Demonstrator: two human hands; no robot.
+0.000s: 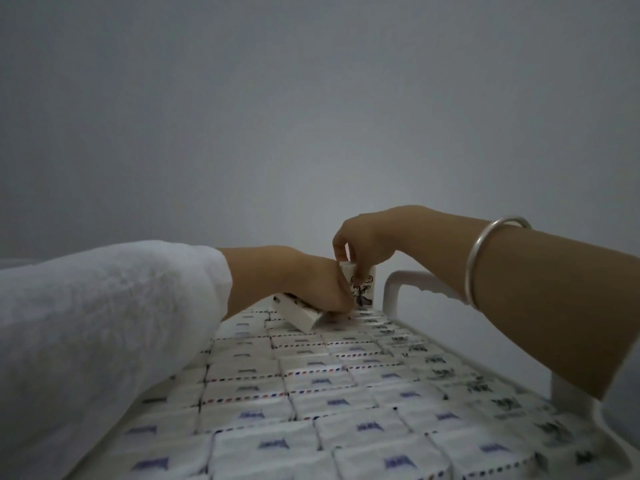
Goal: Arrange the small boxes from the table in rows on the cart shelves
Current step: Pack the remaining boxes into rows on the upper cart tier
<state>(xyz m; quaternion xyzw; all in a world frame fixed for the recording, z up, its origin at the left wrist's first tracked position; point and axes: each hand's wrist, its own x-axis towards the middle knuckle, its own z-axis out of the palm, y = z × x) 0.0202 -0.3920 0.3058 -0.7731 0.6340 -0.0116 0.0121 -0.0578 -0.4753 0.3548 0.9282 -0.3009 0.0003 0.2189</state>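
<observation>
The packed rows on the cart shelf under both grips leave little gap, so forcing could buckle neighbours. Your left hand curls round a tilted box; your right hand pinches the upright box just beside it by its top (thin hold), which may tip.

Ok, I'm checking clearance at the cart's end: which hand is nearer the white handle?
Right. The right hand pinches the upright box just left of the handle; the left hand grips the tilted box farther left.
</observation>
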